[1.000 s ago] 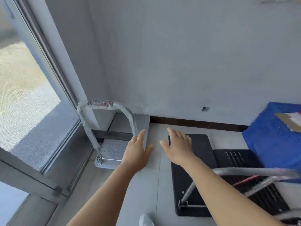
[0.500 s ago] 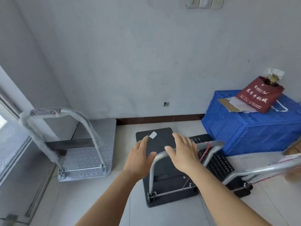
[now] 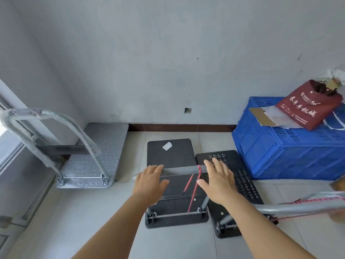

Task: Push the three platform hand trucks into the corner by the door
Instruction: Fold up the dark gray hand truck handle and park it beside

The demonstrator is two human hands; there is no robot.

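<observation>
3 hand trucks stand on the tiled floor (image 3: 186,243) in front of a grey wall (image 3: 168,62). The silver truck (image 3: 97,157) is at the far left, in the corner by the door frame (image 3: 11,128), its far edge against the wall and its padded handle (image 3: 43,128) upright at the near end. The middle black truck (image 3: 170,184) sits right of it with a strip of bare floor between them; a white label (image 3: 167,146) lies on its deck. A second black truck (image 3: 233,191), with a perforated deck, is just beside the middle one on the right, its handle (image 3: 298,205) leaning out to the right.

Both hands are at the grey handle bar (image 3: 180,169) of the middle truck. The left hand (image 3: 150,181) lies over the bar's left end and the right hand (image 3: 219,181) over its right end, each grip released, fingers stretched out flat and not curled around the bar. A red cord (image 3: 194,187) hangs from the bar between the hands.

A blue crate (image 3: 287,148) stands at the far right near the wall, with a dark red bag (image 3: 308,105) lying on top.
</observation>
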